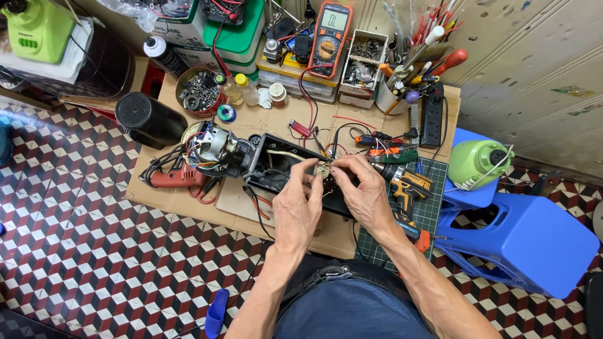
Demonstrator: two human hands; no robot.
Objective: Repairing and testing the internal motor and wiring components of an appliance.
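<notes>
We've got both hands over the open black casing (286, 168), left hand (296, 210) and right hand (366, 196) pinching a small part (324, 169) between the fingers. Motor (217, 145) sits just left, multimeter (330, 37) up top, cardboard surface (188, 194) underneath.

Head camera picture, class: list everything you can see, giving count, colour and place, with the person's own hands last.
Open black plastic tool housing: one, black, centre of the cardboard.
Exposed electric motor: one, silver with coloured wires, left of housing.
Orange handheld multimeter: one, orange, top centre.
Round tin of screws: one, top left.
Black cylinder: one, left edge.
Blue plastic stool: one, right.
Left hand: at the small part over the housing.
Right hand: pinching the same part.
</notes>
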